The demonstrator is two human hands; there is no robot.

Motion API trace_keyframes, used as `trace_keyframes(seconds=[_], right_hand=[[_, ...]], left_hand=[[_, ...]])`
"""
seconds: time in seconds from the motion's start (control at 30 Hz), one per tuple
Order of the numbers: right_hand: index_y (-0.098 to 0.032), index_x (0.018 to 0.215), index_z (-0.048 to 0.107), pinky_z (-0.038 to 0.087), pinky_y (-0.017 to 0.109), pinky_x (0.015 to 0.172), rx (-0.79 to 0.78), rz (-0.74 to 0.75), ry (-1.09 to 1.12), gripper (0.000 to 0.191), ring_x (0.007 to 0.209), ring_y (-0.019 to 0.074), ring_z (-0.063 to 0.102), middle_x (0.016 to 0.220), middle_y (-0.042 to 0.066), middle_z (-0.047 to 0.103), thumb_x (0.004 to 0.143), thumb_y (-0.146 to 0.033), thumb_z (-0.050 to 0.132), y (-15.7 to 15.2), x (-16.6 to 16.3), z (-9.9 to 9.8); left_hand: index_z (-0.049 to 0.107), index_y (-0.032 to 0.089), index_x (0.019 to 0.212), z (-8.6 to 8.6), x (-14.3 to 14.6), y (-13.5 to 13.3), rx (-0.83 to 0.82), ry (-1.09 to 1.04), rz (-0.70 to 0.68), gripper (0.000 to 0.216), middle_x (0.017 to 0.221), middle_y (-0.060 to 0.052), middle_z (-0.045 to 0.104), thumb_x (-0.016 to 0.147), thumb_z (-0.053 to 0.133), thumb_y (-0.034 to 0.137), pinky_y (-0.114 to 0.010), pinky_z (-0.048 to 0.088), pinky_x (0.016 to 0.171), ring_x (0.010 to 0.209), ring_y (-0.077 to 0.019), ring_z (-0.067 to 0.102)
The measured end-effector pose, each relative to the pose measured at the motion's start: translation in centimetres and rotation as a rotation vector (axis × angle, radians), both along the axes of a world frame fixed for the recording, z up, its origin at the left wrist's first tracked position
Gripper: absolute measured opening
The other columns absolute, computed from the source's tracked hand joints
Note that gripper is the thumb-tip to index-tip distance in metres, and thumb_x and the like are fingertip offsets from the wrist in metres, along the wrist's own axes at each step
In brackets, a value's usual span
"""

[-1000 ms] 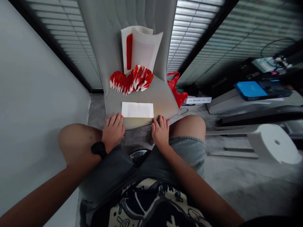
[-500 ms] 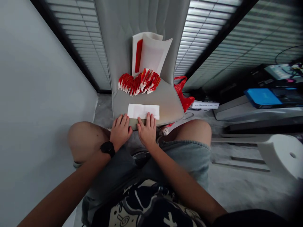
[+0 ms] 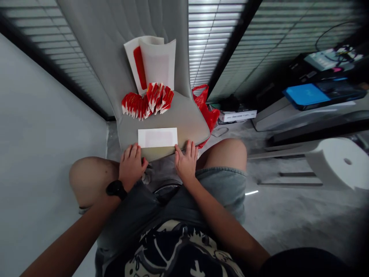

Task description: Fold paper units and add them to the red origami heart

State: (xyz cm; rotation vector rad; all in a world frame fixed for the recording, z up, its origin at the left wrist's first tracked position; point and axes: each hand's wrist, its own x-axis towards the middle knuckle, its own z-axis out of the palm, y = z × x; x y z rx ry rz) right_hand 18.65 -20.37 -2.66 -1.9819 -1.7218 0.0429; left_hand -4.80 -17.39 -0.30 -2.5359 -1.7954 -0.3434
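Note:
A white folded strip of paper [image 3: 157, 137] with a faint pinkish panel lies flat near the front edge of a grey chair seat [image 3: 188, 115]. My left hand [image 3: 132, 163] rests on the seat edge with fingers stretched out, its fingertips by the paper's lower left corner. At the lower right corner, my right hand [image 3: 186, 161] lies open, the thumb touching or almost touching the paper. Behind the strip stands a fanned row of red and white folded papers [image 3: 147, 100]. Curled white sheets [image 3: 160, 63] with a red patch lean on the backrest.
A red plastic bag [image 3: 206, 111] hangs beside the chair's right side, near a white box [image 3: 238, 115] on the floor. Further right are a white stool [image 3: 340, 161] and a blue box [image 3: 307, 95]. A wall [image 3: 49, 127] stands close on the left.
My right hand has slid off the paper to its right corner, and my hands are further apart. The strip now shows a plain faint panel without the middle crease. The view has shifted right.

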Motion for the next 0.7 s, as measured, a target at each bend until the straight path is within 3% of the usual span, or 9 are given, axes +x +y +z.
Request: trace_keyframes(seconds=[0.1,0.2,0.3,0.4,0.53,0.7], right_hand=[[-0.024,0.136,0.064,0.028,0.066,0.117,-0.045,-0.001,0.018,0.039,0.151,0.0366,0.027,0.159,0.016,0.038,0.101,-0.028,0.050,0.0,0.6,0.0],[-0.025,0.139,0.062,0.028,0.065,0.118,-0.095,0.024,0.036,0.041,0.151,0.0366,0.027,0.160,0.016,0.038,0.101,-0.029,0.050,0.1,0.8,-0.1],[-0.025,0.141,0.061,0.027,0.063,0.119,-0.126,0.024,0.043,0.042,0.152,0.0365,0.026,0.161,0.017,0.035,0.101,-0.029,0.050,0.2,0.9,-0.3],[-0.027,0.139,0.062,0.029,0.063,0.118,-0.099,0.035,0.047,0.040,0.150,0.0357,0.029,0.159,0.015,0.040,0.101,-0.030,0.051,0.2,1.1,-0.6],[-0.026,0.141,0.060,0.029,0.063,0.118,-0.106,0.041,0.044,0.042,0.151,0.0360,0.029,0.160,0.016,0.038,0.100,-0.031,0.052,0.1,1.0,-0.7],[-0.025,0.144,0.057,0.027,0.062,0.119,-0.146,0.019,0.018,0.044,0.152,0.0353,0.027,0.162,0.015,0.034,0.100,-0.030,0.051,0.0,0.7,-0.4]], left_hand=[[0.045,0.007,0.147,1.4,1.2,-0.2,0.016,-0.019,0.036,0.058,0.150,-0.024,0.049,0.094,0.047,0.028,-0.062,0.040,0.110,0.139,-0.0434,0.044],[0.033,0.010,0.155,2.5,4.6,-0.8,0.072,-0.111,0.017,0.065,0.158,-0.024,0.038,0.095,0.049,0.030,-0.062,0.037,0.114,0.146,-0.0422,0.035],[0.034,0.018,0.156,2.1,9.2,-1.7,0.047,-0.143,-0.125,0.060,0.163,-0.017,0.034,0.098,0.048,0.030,-0.061,0.036,0.116,0.149,-0.0384,0.032],[0.038,0.024,0.155,0.8,12.2,-2.4,0.066,-0.160,-0.155,0.056,0.165,-0.013,0.029,0.099,0.046,0.028,-0.065,0.035,0.116,0.151,-0.0384,0.029],[0.039,0.027,0.154,0.0,11.9,-2.5,0.085,-0.135,-0.121,0.057,0.166,-0.012,0.027,0.099,0.050,0.031,-0.069,0.033,0.115,0.153,-0.0393,0.024],[0.044,0.022,0.151,0.7,9.5,-2.2,0.038,-0.096,-0.060,0.055,0.167,-0.015,0.025,0.098,0.051,0.035,-0.071,0.028,0.117,0.153,-0.0409,0.022]])
